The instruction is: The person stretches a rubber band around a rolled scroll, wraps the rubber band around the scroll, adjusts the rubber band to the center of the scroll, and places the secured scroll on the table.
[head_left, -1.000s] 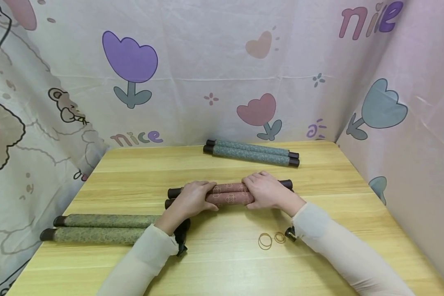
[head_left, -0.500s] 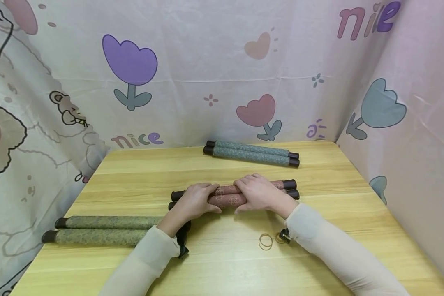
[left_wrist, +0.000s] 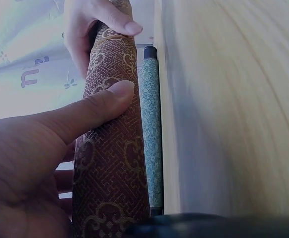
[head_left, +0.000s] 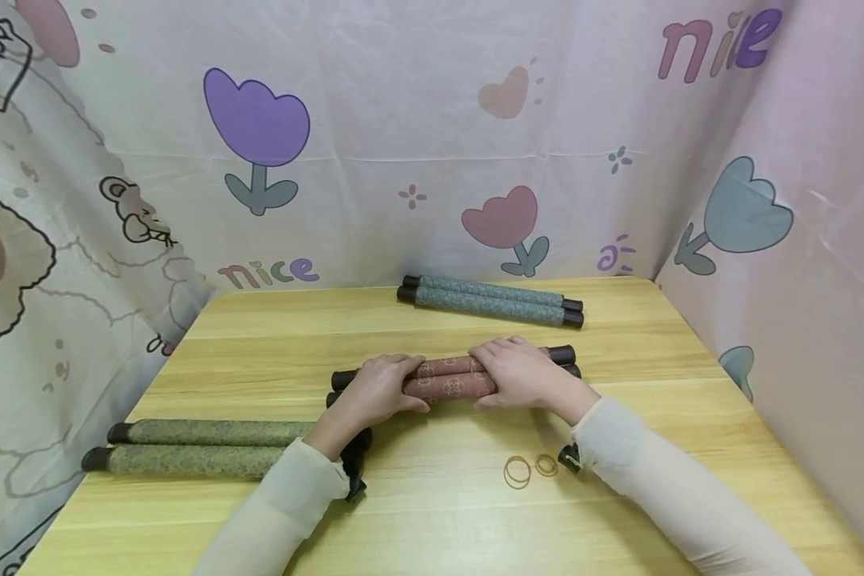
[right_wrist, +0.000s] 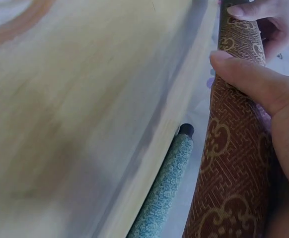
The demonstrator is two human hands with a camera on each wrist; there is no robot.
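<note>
A pair of red patterned scrolls (head_left: 450,387) with dark end knobs lies side by side across the middle of the table. My left hand (head_left: 376,388) grips them left of centre, thumb along the near side. Right of centre, my right hand (head_left: 522,373) holds the same pair, its thumb (right_wrist: 249,77) pressed on the near roll. In the left wrist view a thin tan rubber band (left_wrist: 110,38) circles the red roll close to the right thumb. The far-side fingers are mostly hidden behind the rolls.
Two blue-green scrolls (head_left: 490,301) lie at the table's back edge. Two olive-green scrolls (head_left: 194,462) lie at the left, their right ends partly behind my left forearm. Loose rubber bands (head_left: 517,472) rest on the wooden table (head_left: 432,512) near my right wrist.
My right hand slid left along the red scrolls, then back right, farther from my left hand. The red scrolls shifted slightly right overall. My left hand kept its grip.
</note>
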